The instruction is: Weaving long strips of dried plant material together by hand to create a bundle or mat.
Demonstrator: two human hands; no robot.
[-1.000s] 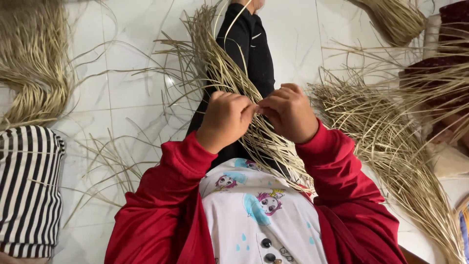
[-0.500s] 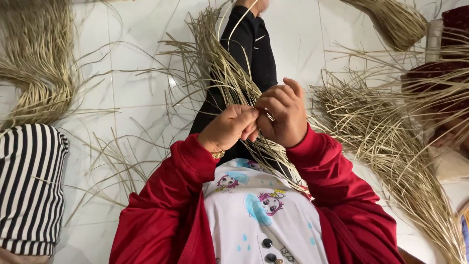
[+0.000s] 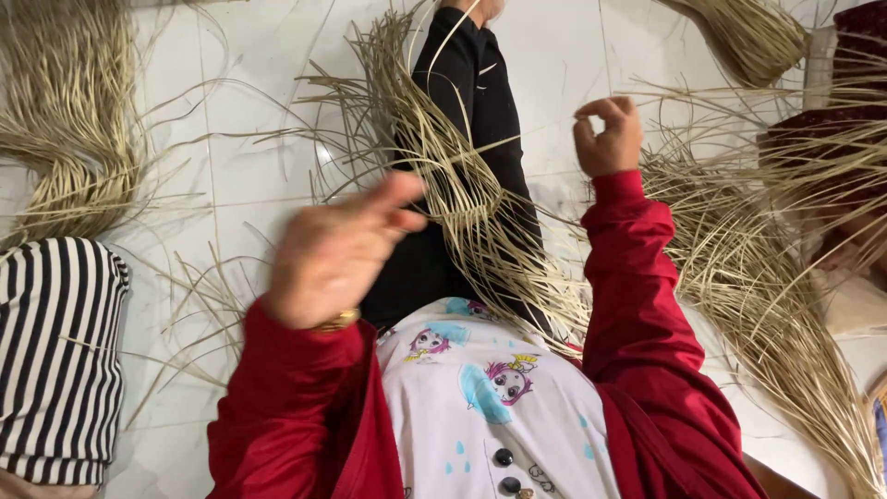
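A bundle of pale dry straw strands (image 3: 462, 185) lies across my black-trousered leg (image 3: 480, 92) and fans out over my lap. My left hand (image 3: 337, 249) is raised at the left, blurred by motion, with thumb and fingers pinched together near the bundle's lower part. Up at the right, my right hand (image 3: 605, 137) has its thumb and forefinger pinched into a ring. Each hand seems to nip a thin strand, which is hard to make out. My red sleeves (image 3: 637, 277) and white printed shirt fill the bottom of the view.
More straw lies in heaps on the white tiled floor (image 3: 259, 185): a thick bundle (image 3: 65, 139) at far left, a wide fan (image 3: 748, 277) at right, another sheaf (image 3: 748, 37) at top right. A person in striped cloth (image 3: 55, 351) sits at left, another person at the right edge.
My hands, which met over the bundle pinching one strand, have pulled apart. The left swung down and left; the right rose up and to the right.
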